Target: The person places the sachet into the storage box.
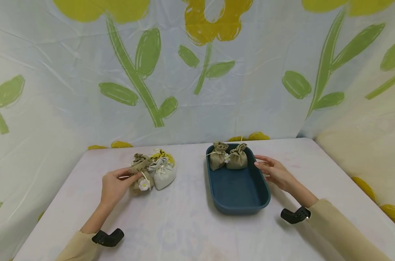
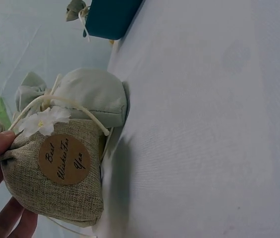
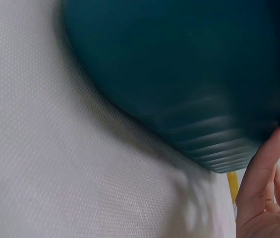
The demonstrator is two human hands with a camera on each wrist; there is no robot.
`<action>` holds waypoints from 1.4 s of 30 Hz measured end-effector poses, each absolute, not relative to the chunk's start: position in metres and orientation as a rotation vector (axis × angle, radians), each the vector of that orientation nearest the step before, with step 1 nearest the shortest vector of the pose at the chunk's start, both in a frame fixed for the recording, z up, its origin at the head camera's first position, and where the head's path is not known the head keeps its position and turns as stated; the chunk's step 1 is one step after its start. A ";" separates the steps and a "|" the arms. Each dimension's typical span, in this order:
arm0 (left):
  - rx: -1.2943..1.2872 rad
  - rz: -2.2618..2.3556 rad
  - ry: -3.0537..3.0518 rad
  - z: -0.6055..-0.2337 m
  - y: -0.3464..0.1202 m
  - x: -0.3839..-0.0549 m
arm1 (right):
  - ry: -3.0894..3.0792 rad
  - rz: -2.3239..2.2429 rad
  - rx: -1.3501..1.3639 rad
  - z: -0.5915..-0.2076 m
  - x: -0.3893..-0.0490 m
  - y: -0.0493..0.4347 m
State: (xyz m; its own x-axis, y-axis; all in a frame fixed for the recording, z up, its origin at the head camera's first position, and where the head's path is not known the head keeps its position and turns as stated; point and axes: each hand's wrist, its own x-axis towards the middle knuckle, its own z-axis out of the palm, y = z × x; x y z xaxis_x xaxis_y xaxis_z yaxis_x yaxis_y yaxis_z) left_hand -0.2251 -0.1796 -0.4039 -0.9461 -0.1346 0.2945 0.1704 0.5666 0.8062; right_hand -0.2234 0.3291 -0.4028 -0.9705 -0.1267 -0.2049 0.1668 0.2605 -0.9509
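Observation:
In the head view my left hand (image 1: 113,185) pinches the gathered neck of a brown burlap drawstring pouch (image 1: 137,186) at the left of the table. A white flower (image 2: 44,122) and a round "Best Wishes For You" label (image 2: 64,159) decorate this pouch. Beside it lean a pale grey-white pouch (image 1: 164,177) and, behind, a yellow pouch (image 1: 166,156). My right hand (image 1: 278,175) grips the right rim of a dark teal plastic bin (image 1: 235,192), thumb (image 3: 266,168) against the outer wall. Two brown pouches (image 1: 237,159) stand upright at the bin's far end.
A pale cloth covers the table (image 1: 184,224). Behind it hangs a white curtain (image 1: 249,105) printed with yellow flowers and green leaves. Black wrist cameras (image 1: 108,238) sit on both forearms, over beige sleeves (image 1: 341,228).

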 end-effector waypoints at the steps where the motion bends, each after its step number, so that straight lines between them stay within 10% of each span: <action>1: -0.024 -1.326 -2.479 -0.403 -0.180 -0.223 | 2.294 -1.771 0.036 -0.403 -0.223 0.329; 42: -0.352 -1.542 -2.372 -0.358 -0.115 -0.215 | 2.253 -1.805 0.054 -0.402 -0.224 0.328</action>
State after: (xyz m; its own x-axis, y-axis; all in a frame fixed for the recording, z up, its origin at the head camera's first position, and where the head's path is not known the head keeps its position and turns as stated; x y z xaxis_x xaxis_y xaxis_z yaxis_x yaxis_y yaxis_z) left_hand -0.2152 -0.1147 -0.3579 -0.9281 0.0461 0.3693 0.3563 0.3972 0.8457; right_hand -0.2240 0.3280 -0.4019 -0.9673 -0.1283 -0.2188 0.1855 0.2303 -0.9553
